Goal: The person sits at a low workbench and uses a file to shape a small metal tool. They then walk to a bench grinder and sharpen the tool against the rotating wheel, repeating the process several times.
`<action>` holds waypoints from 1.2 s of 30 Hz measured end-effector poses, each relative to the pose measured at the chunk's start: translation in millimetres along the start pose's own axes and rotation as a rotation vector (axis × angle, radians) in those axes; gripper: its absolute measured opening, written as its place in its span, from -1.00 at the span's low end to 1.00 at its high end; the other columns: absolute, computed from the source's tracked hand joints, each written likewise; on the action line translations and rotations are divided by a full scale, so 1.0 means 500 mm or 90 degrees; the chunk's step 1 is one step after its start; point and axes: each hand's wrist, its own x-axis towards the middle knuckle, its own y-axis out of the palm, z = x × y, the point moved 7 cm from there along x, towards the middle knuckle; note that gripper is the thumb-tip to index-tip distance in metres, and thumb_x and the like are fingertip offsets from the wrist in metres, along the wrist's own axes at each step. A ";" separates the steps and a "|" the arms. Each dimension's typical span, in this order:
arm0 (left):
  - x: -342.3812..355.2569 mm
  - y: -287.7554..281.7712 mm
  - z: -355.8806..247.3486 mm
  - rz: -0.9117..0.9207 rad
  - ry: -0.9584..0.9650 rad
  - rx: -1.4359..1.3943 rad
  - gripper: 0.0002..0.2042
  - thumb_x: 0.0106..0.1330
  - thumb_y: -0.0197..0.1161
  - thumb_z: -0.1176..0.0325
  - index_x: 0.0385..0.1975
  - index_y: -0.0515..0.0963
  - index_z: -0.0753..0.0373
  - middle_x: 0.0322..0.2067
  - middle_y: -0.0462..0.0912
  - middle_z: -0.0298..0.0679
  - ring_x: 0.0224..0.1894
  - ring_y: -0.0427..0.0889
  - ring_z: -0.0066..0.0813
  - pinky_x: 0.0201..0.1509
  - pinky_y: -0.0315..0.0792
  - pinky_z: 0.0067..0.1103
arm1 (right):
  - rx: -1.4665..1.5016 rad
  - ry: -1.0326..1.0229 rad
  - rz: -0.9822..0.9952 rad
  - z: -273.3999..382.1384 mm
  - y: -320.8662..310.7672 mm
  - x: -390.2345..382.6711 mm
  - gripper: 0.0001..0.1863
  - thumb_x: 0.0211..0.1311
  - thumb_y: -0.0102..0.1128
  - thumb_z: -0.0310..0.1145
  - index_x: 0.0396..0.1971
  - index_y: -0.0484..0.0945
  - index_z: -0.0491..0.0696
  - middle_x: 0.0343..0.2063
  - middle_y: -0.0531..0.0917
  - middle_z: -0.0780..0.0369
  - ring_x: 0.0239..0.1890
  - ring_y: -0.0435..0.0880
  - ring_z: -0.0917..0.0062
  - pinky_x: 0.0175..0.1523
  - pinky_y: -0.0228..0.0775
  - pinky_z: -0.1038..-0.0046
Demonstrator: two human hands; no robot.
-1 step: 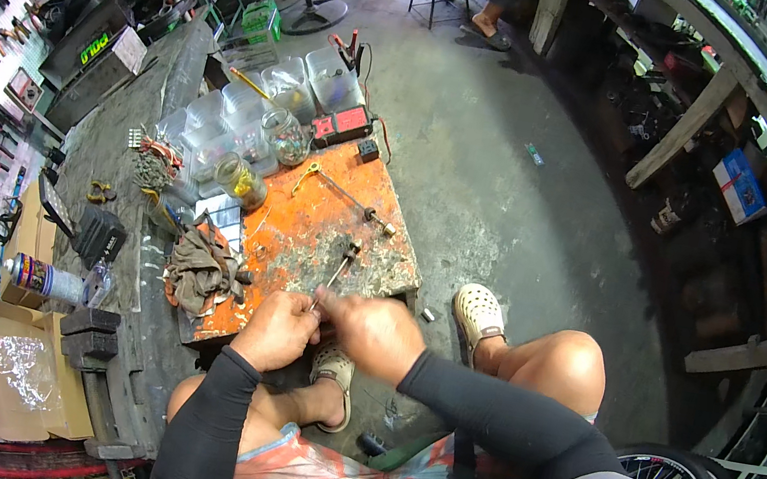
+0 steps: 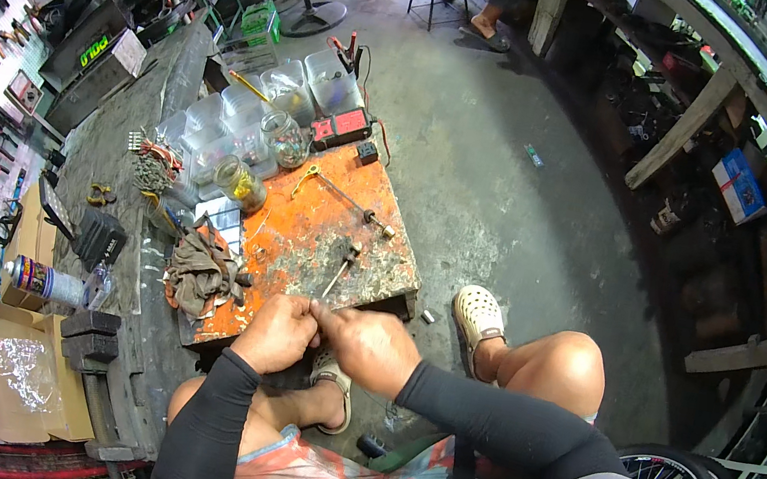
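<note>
Nothing has moved: left hand (image 2: 278, 334) and right hand (image 2: 372, 347) stay pinched together on a tiny part I cannot make out, over the orange table (image 2: 326, 220) edge, where it could slip and drop to the floor.

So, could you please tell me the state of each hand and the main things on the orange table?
left hand: fingers closed, pinching something too small to identify
right hand: closed, fingertips meeting the left hand
orange table: worn, paint chipped
grey rag: crumpled at the table's left edge
glass jar: upright
long metal rod: lying flat
cardboard box: open
</note>
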 end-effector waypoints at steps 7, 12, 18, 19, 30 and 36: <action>0.008 -0.009 -0.050 -0.021 -0.005 0.027 -0.73 0.62 0.14 0.35 -0.16 0.72 0.41 -0.49 0.75 -0.23 -0.48 0.67 -0.48 -0.34 0.55 -0.46 | -0.016 0.033 -0.027 -0.056 -0.029 0.014 -0.50 0.35 0.27 -0.30 0.27 0.65 -0.10 -0.30 0.81 0.01 -0.30 0.85 0.11 -0.24 0.70 0.12; 0.006 -0.074 -0.013 -0.098 0.048 -0.240 -0.77 0.69 0.18 0.31 -0.07 0.69 0.34 -0.42 0.73 -0.33 -0.57 0.55 -0.68 -0.49 0.43 -0.66 | 0.043 0.069 0.004 -0.044 -0.058 0.037 -0.54 0.34 0.25 -0.42 0.25 0.66 -0.06 -0.27 0.81 0.04 -0.23 0.83 0.09 -0.14 0.68 0.08; 0.006 -0.081 -0.029 -0.051 0.114 -0.580 -0.77 0.74 0.15 0.19 -0.03 0.63 0.21 -0.34 0.72 -0.37 -0.51 0.60 -0.66 -0.43 0.53 -0.69 | -0.058 -0.013 -0.135 -0.042 -0.108 0.113 -0.44 0.25 0.25 -0.49 0.30 0.61 -0.08 -0.02 0.69 0.04 0.10 0.69 0.07 0.17 0.58 0.10; 0.006 -0.078 -0.028 -0.057 0.109 -0.599 -0.76 0.73 0.16 0.18 -0.02 0.62 0.21 -0.32 0.73 -0.34 -0.46 0.65 -0.61 -0.40 0.56 -0.66 | -0.064 -0.019 -0.171 -0.033 -0.116 0.117 -0.44 0.25 0.25 -0.49 0.30 0.61 -0.08 -0.01 0.68 0.05 0.12 0.68 0.07 0.17 0.58 0.10; 0.031 -0.035 -0.036 -0.086 0.229 -0.655 -0.62 0.71 0.20 0.12 0.29 0.63 0.24 0.28 0.67 -0.22 0.26 0.64 -0.44 0.33 0.57 -0.40 | 0.652 0.164 0.026 -0.005 -0.025 0.109 -0.61 0.74 0.11 -0.29 0.31 0.59 -0.25 -0.07 0.73 0.28 -0.06 0.60 0.68 0.09 0.56 0.48; -0.009 -0.121 -0.044 -0.269 0.287 -0.120 -0.66 0.62 0.32 0.29 0.22 0.68 0.36 0.17 0.72 -0.07 0.20 0.70 -0.16 0.39 0.50 -0.36 | 0.780 0.262 0.077 -0.012 -0.037 0.088 -0.67 0.74 0.06 -0.33 0.27 0.60 -0.18 -0.30 0.59 0.39 -0.30 0.60 0.70 -0.10 0.56 0.56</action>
